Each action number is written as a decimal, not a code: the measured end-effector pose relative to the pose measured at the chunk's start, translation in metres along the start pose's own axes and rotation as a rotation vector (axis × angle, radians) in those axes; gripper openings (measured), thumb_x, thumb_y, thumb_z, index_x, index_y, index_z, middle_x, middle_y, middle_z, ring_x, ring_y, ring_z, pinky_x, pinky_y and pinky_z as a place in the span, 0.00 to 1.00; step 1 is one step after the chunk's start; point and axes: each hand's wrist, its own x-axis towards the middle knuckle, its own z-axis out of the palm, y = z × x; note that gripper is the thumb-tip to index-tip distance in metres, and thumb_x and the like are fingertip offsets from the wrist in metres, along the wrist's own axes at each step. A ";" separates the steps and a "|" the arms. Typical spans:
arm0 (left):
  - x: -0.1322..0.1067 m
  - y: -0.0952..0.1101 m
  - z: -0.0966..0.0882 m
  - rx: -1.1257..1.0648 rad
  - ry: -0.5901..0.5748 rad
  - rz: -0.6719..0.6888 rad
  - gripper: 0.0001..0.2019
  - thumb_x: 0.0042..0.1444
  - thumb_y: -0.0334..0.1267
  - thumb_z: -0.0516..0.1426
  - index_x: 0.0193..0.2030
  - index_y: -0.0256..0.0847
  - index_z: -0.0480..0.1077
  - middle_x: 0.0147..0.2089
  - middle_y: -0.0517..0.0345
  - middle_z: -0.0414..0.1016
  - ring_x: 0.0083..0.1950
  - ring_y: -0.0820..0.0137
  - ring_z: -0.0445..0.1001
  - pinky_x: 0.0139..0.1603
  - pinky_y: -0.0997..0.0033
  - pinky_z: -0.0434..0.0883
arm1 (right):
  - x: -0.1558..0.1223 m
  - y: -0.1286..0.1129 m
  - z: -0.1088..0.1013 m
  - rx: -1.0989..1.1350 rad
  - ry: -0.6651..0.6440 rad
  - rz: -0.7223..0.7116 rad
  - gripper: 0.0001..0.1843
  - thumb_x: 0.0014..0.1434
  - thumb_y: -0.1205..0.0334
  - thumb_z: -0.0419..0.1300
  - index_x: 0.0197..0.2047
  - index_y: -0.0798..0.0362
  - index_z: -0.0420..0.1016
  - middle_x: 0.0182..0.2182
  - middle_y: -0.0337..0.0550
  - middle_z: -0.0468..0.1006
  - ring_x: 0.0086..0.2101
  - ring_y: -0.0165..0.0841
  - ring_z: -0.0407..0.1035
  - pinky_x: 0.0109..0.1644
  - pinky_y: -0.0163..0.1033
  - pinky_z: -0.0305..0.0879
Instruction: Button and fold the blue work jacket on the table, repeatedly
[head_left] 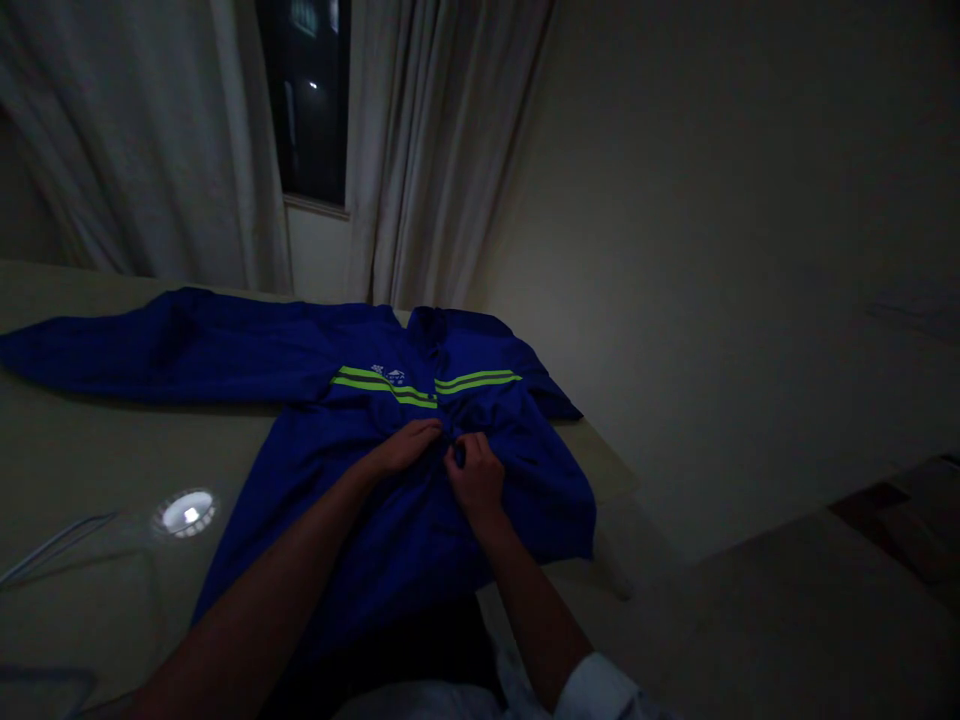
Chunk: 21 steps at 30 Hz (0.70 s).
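Note:
A blue work jacket (322, 470) with lime-green and grey stripes across the chest lies spread over a table, front side up. One sleeve stretches out to the left, and the collar points toward the curtains. My left hand (409, 443) is at the front opening, below the stripes, its fingers pinching the cloth edge. Close beside it, my right hand (478, 472) is closed on the other side of the same opening, thumb and forefinger curled together. Whether a button is between the fingers is too dark to tell.
The pale table (247, 440) runs off to the left and carries a bright round light reflection. A thin white cable or wire (56, 548) lies at the left. Light curtains (427, 150) and a dark window (311, 110) are behind; a plain wall (712, 250) stands at the right.

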 end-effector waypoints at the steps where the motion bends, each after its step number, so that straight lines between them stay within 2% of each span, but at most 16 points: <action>1: -0.001 -0.002 -0.001 -0.004 -0.013 0.006 0.17 0.63 0.51 0.49 0.39 0.41 0.73 0.38 0.56 0.77 0.44 0.63 0.73 0.47 0.65 0.72 | -0.001 0.000 0.004 0.011 0.001 0.005 0.03 0.63 0.66 0.65 0.40 0.50 0.75 0.39 0.43 0.78 0.36 0.36 0.74 0.37 0.36 0.62; 3: -0.003 -0.003 -0.003 -0.002 -0.059 0.004 0.14 0.59 0.48 0.54 0.38 0.41 0.72 0.37 0.57 0.76 0.43 0.63 0.73 0.45 0.66 0.71 | -0.003 0.001 0.009 0.037 0.009 0.016 0.02 0.63 0.66 0.64 0.40 0.51 0.76 0.39 0.43 0.78 0.37 0.36 0.75 0.38 0.36 0.63; 6: -0.003 -0.003 -0.005 -0.025 -0.086 0.007 0.13 0.56 0.49 0.56 0.36 0.41 0.71 0.34 0.59 0.73 0.39 0.65 0.71 0.41 0.68 0.69 | -0.005 0.002 0.008 0.066 0.019 0.003 0.04 0.63 0.67 0.63 0.42 0.51 0.76 0.40 0.43 0.78 0.40 0.36 0.75 0.41 0.36 0.65; 11: -0.002 -0.008 -0.009 -0.030 -0.119 0.018 0.19 0.57 0.57 0.57 0.34 0.40 0.69 0.30 0.62 0.68 0.34 0.69 0.67 0.35 0.70 0.64 | -0.004 0.000 0.007 0.031 -0.014 -0.034 0.05 0.63 0.68 0.62 0.42 0.50 0.76 0.40 0.41 0.79 0.42 0.35 0.75 0.43 0.35 0.65; 15: -0.002 -0.009 -0.017 0.127 -0.178 0.098 0.15 0.61 0.51 0.56 0.34 0.41 0.71 0.31 0.59 0.72 0.35 0.67 0.69 0.37 0.68 0.64 | -0.003 -0.002 0.009 -0.006 -0.037 -0.017 0.04 0.62 0.66 0.62 0.42 0.49 0.76 0.40 0.41 0.79 0.41 0.34 0.74 0.42 0.34 0.64; 18: -0.007 -0.009 -0.018 0.260 -0.103 0.169 0.11 0.63 0.45 0.56 0.35 0.41 0.74 0.34 0.56 0.75 0.38 0.64 0.71 0.42 0.66 0.65 | -0.003 -0.003 0.008 -0.008 -0.055 -0.004 0.04 0.63 0.66 0.62 0.42 0.49 0.76 0.41 0.41 0.79 0.41 0.34 0.74 0.41 0.34 0.64; 21: -0.015 -0.012 -0.014 0.286 0.020 0.203 0.13 0.66 0.45 0.54 0.38 0.41 0.75 0.37 0.53 0.76 0.42 0.63 0.73 0.47 0.64 0.67 | -0.002 -0.005 0.005 0.004 -0.075 0.022 0.05 0.64 0.66 0.61 0.43 0.48 0.77 0.41 0.40 0.79 0.41 0.33 0.74 0.41 0.34 0.63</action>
